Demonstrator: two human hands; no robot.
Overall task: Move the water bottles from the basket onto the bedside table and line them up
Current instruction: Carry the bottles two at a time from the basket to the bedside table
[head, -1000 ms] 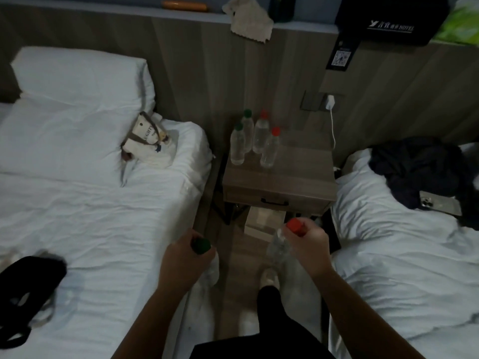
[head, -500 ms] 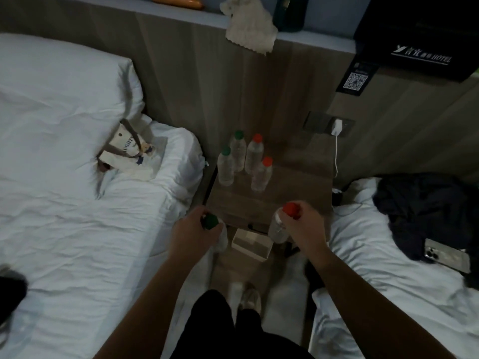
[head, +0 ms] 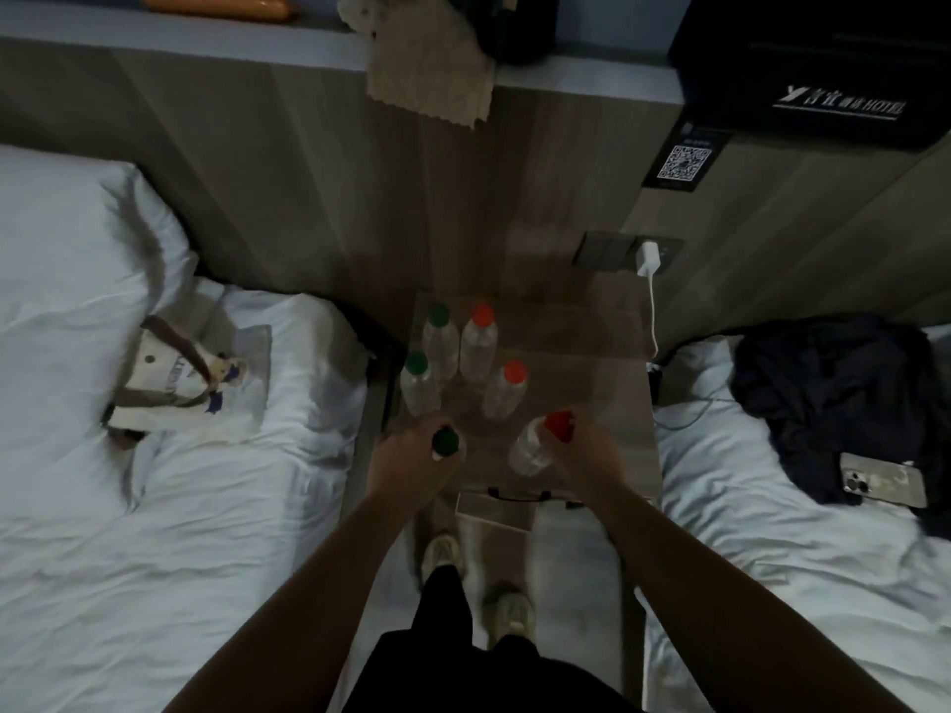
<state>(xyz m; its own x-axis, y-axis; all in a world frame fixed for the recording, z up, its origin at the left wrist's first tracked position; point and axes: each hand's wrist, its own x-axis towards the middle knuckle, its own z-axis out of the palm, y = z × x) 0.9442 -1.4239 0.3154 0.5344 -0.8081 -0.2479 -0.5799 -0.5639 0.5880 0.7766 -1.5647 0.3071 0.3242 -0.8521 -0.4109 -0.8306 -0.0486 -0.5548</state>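
Several clear water bottles stand on the wooden bedside table: two with green caps on the left, two with red caps beside them. My left hand grips a green-capped bottle over the table's front left corner. My right hand holds a red-capped bottle, tilted, over the table's front edge. The basket is not in view.
White beds flank the table, the left bed and the right bed. A small tote bag lies on the left one, dark clothes and a phone on the right. A charger cable hangs by the table's back right. A tissue box sits under the table.
I have stepped closer to the table. Both hands, each with a bottle, have moved forward from above the floor to above the table's front edge.
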